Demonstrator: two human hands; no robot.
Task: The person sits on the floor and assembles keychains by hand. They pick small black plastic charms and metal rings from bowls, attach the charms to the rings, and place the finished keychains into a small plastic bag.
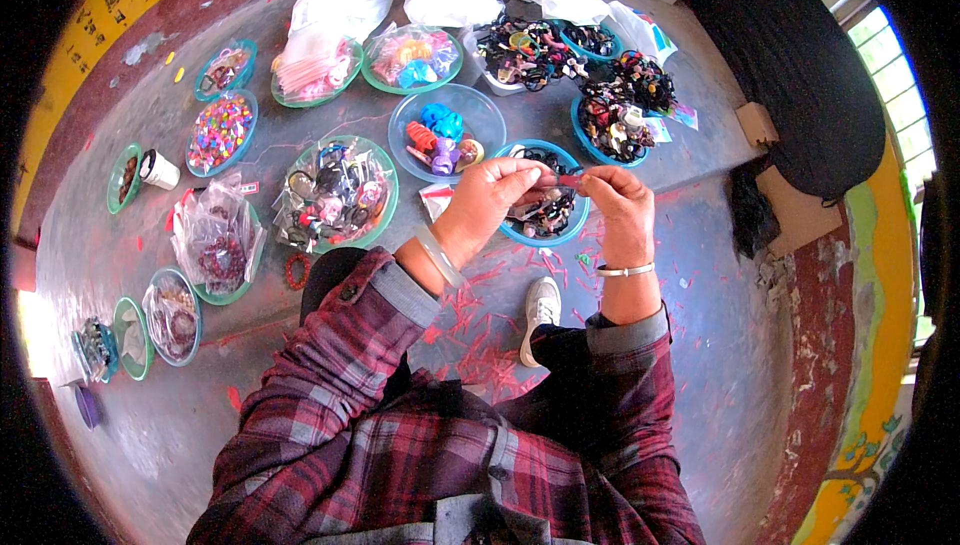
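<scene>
Red and thin, a small strip [567, 182] spans the gap between my left grip [490, 203] and my right grip [622, 210]. On the left I pinch one end between thumb and fingers; on the right I pinch the other the same way. It is raised over a blue basin [545, 242] of dark, tangled bands [546, 217]. Farther and to the left, a clear bowl [488, 123] holds blue, red and purple pieces [440, 125]. Red scraps [497, 370] litter the floor [725, 375] near my white shoe [542, 307].
</scene>
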